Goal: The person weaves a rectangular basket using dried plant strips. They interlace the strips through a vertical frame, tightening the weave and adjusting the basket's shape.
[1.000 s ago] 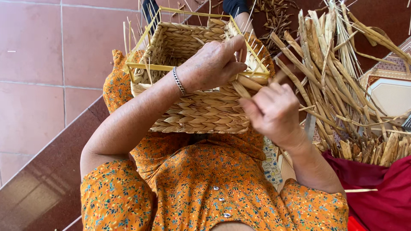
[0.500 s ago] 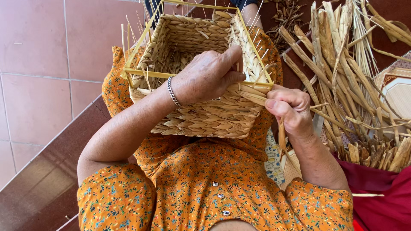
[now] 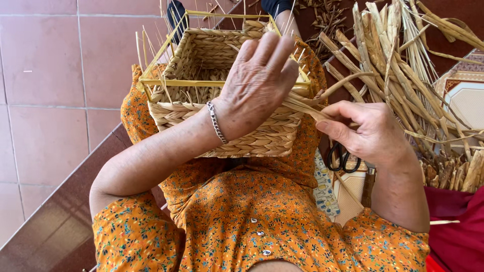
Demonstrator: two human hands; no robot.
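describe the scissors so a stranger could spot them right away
Start at the woven basket on the person's lap, then drop below the right hand. The scissors lie there, their black loop handles the only dark thing among pale straw.

A floor of large square terracotta-pink tiles (image 3: 45, 75), crossed by pale grout lines, fills the left of the view under even daylight. A glossy dark-brown polished ledge (image 3: 55, 226) runs diagonally from the lower left corner toward the top, catching a soft reflection. At the right, a heap of dried straw-coloured reeds (image 3: 403, 65) lies across the dark surface, beside a patterned floor tile (image 3: 466, 95) in cream and brown. A red cloth (image 3: 459, 231) occupies the lower right corner.
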